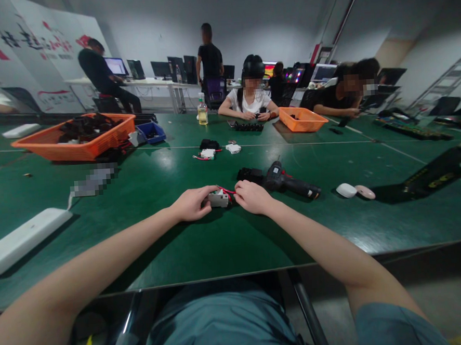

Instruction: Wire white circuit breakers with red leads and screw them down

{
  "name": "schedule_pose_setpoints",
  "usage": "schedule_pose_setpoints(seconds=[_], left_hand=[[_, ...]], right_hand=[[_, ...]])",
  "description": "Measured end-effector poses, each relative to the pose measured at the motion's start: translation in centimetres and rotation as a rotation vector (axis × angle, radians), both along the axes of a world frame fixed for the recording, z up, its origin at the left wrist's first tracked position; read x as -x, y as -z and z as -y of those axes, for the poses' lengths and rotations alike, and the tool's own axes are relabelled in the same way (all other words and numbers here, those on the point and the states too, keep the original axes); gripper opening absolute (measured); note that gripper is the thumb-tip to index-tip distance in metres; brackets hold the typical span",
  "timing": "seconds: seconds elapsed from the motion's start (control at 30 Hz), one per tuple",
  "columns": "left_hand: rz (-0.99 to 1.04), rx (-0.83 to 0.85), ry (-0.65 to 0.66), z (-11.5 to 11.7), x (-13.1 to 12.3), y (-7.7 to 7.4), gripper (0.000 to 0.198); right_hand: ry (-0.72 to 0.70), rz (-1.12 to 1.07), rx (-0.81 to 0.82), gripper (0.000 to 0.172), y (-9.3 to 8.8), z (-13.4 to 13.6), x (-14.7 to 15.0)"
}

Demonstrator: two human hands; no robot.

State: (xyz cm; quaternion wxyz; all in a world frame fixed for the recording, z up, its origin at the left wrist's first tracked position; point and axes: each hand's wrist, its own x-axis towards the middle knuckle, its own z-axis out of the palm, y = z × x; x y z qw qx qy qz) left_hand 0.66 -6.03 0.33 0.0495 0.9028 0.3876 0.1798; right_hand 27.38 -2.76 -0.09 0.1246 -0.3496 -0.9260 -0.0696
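Note:
On the green table (161, 249) my left hand (193, 203) is closed around the left end of a small white-and-grey device that looks like a circuit breaker (218, 198). A red wire (227, 190) runs from its right side to my right hand (251, 196), whose fingers are pinched on it. Just beyond my right hand lies a black power drill (289, 182), its bit pointing away. Farther back are two similar white pieces (233, 148), (207, 153), one with a red wire, beside a black part (209, 144).
An orange basket (76, 149) of dark parts and a blue bin (152, 134) stand at left. A white power strip (27, 239) lies nearer. A bottle (202, 112), another orange basket (302, 120) and seated people are across the table. At right are an earbud case (346, 190) and a black object (437, 170).

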Motion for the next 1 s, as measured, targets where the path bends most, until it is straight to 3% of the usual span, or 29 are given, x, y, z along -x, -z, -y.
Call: schedule_pose_setpoints(seconds=[0.4, 0.73, 1.0], left_hand=[[0.018, 0.012, -0.009, 0.1, 0.0, 0.0, 0.056], [0.134, 0.008, -0.065, -0.4, 0.7, -0.2, 0.043], [0.171, 0.024, -0.201, -1.2, 0.8, 0.2, 0.049]], right_hand=[[0.003, 0.000, 0.022, 0.026, -0.2, 0.0, -0.2], [-0.012, -0.046, 0.053, 0.025, -0.3, 0.0, -0.2], [-0.196, -0.169, 0.053, 0.022, -0.9, 0.9, -0.1]])
